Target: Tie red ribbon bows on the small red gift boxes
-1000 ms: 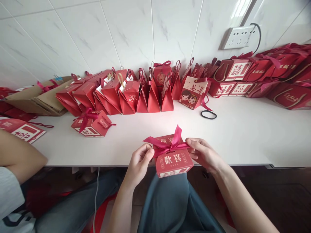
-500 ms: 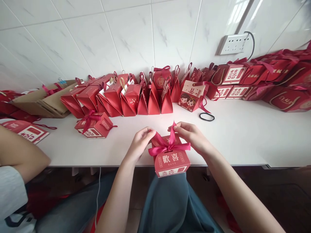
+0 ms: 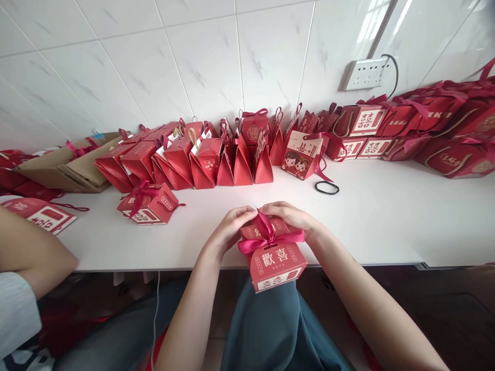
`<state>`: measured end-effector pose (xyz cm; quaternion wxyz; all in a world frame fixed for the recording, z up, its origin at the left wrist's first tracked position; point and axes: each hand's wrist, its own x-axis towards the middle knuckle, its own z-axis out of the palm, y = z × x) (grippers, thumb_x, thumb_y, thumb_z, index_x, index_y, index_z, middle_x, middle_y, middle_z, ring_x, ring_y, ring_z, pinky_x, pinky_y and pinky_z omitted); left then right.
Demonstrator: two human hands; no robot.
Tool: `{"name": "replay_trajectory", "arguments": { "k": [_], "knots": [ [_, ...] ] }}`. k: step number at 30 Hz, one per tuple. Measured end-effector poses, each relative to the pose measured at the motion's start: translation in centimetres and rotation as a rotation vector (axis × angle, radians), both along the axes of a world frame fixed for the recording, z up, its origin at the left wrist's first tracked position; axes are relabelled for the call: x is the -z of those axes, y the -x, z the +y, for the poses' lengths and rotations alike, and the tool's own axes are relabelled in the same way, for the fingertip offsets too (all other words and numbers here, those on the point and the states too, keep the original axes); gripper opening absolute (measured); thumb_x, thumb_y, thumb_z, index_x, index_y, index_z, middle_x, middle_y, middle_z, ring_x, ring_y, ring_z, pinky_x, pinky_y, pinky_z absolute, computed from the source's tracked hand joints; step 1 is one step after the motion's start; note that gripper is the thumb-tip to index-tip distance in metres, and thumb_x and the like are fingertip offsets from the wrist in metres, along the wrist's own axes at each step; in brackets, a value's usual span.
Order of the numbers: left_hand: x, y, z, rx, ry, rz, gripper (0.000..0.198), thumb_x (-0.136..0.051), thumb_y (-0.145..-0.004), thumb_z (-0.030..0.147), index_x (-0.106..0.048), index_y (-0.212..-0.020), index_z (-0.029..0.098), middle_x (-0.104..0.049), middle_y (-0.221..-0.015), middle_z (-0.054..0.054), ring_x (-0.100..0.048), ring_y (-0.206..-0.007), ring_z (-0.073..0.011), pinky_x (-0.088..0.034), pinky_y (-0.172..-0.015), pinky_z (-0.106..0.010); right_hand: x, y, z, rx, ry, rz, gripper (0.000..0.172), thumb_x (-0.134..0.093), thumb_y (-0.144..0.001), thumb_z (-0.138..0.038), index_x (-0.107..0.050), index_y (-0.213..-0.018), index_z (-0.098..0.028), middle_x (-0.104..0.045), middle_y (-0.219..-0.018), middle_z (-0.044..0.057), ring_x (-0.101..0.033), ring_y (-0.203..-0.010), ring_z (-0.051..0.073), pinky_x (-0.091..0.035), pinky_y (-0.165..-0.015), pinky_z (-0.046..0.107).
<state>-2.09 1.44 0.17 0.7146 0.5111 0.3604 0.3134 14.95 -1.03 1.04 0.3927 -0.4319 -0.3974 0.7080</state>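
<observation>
A red gift box with white characters sits at the table's near edge, its front jutting over my knee. A magenta ribbon is tied in a bow on its top. Behind the bow, my left hand has its fingers closed at the upper end of a ribbon tail. My right hand meets it there, its fingers bent and closed around the same ribbon ends at the box's back edge. The fingertips touch or nearly touch. The far side of the box is hidden by my hands.
Another ribboned box stands to the left, near a co-worker's arm. Several red boxes line the tiled wall, with more stacked at right. A cartoon-printed box and a black hair tie lie ahead. Folded cardboard is at left.
My right hand has moved left and lowered to meet my left hand, bringing the raised ribbon tail down. The box has turned slightly and shifted a little toward me.
</observation>
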Motion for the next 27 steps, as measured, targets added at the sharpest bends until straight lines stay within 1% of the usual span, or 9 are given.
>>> {"name": "replay_trajectory", "arguments": {
  "k": [5,9,12,15,17,19,21,23,27],
  "knots": [
    [1.2,0.1,-0.5,0.036,0.084,0.026,0.036,-0.077,-0.064,0.044,-0.058,-0.068,0.014,-0.056,-0.062,0.001,-0.05,-0.052,-0.0086,-0.036,-0.053,-0.021,0.9,0.1,0.3,-0.061,0.07,0.043,0.028,-0.076,-0.061,-0.034,-0.054,-0.059,-0.015,-0.059,-0.054,-0.002,-0.053,-0.048,0.011,-0.043,-0.05,0.025],
    [1.2,0.1,-1.4,-0.016,0.093,0.03,0.034,-0.075,-0.066,0.043,-0.056,-0.069,0.015,-0.054,-0.06,0.003,-0.048,-0.05,-0.0079,-0.036,-0.051,-0.02,1.7,-0.4,0.6,-0.006,0.047,0.027,0.028,-0.078,-0.058,-0.033,-0.057,-0.06,-0.015,-0.059,-0.057,-0.001,-0.055,-0.053,0.013,-0.046,-0.054,0.028],
    [1.2,0.7,-1.7,-0.114,0.045,0.037,0.031,-0.075,-0.066,0.039,-0.058,-0.077,0.016,-0.058,-0.066,0.001,-0.052,-0.053,-0.0098,-0.04,-0.053,-0.021,2.1,-2.0,-0.8,0.193,-0.038,-0.006,0.026,-0.076,-0.065,-0.037,-0.061,-0.07,-0.017,-0.062,-0.071,0.001,-0.06,-0.07,0.015,-0.049,-0.07,0.029],
    [2.0,1.9,-2.1,-0.356,-0.065,0.001,0.031,-0.07,-0.069,0.042,-0.058,-0.083,0.017,-0.061,-0.082,-0.002,-0.059,-0.073,-0.0144,-0.045,-0.063,-0.023,3.0,-3.7,-5.0,0.524,-0.152,-0.099,0.022,-0.064,-0.08,-0.043,-0.061,-0.08,-0.021,-0.059,-0.087,0.001,-0.057,-0.091,0.016,-0.045,-0.089,0.029],
    [2.7,2.4,-2.8,-0.515,-0.132,-0.043,0.032,-0.063,-0.072,0.047,-0.056,-0.083,0.019,-0.061,-0.089,-0.003,-0.06,-0.089,-0.0173,-0.046,-0.071,-0.024,4.0,-3.6,-8.8,0.809,-0.277,-0.297,0.022,-0.059,-0.085,-0.044,-0.06,-0.082,-0.023,-0.056,-0.091,0.003,-0.056,-0.094,0.019,-0.046,-0.088,0.034],
    [3.2,2.3,-3.9,-0.557,-0.169,-0.069,0.033,-0.06,-0.075,0.049,-0.056,-0.089,0.019,-0.063,-0.095,-0.004,-0.06,-0.098,-0.0192,-0.047,-0.077,-0.026,5.1,-2.1,-12.5,0.917,-0.42,-0.425,0.02,-0.054,-0.089,-0.043,-0.056,-0.1,-0.027,-0.054,-0.105,0.006,-0.055,-0.1,0.022,-0.047,-0.086,0.038],
    [3.3,1.8,-5.1,-0.521,-0.185,-0.05,0.038,-0.059,-0.076,0.051,-0.056,-0.099,0.02,-0.065,-0.102,-0.005,-0.062,-0.097,-0.0201,-0.048,-0.078,-0.028,5.8,0.3,-15.1,0.824,-0.643,-0.515,0.047,-0.058,-0.085,-0.045,-0.04,-0.126,-0.031,-0.043,-0.127,0.011,-0.052,-0.112,0.029,-0.049,-0.086,0.045],
    [3.2,1.2,-6.2,-0.504,-0.195,-0.003,0.043,-0.06,-0.078,0.052,-0.053,-0.108,0.021,-0.065,-0.105,-0.006,-0.064,-0.093,-0.0203,-0.05,-0.074,-0.028,6.0,2.7,-16.2,0.7,-0.823,-0.715,0.08,-0.067,-0.076,-0.051,-0.024,-0.14,-0.028,-0.03,-0.139,0.016,-0.035,-0.13,0.038,-0.042,-0.096,0.055],
    [3.3,1.1,-7.9,-0.571,-0.239,0.058,0.045,-0.061,-0.078,0.05,-0.05,-0.112,0.023,-0.064,-0.103,-0.006,-0.064,-0.094,-0.02,-0.051,-0.074,-0.028,5.5,4.8,-15.2,0.554,-0.993,-0.974,0.114,-0.068,-0.068,-0.063,-0.002,-0.149,-0.02,-0.023,-0.142,0.022,-0.021,-0.136,0.044,-0.038,-0.1,0.063]
  ]
}}
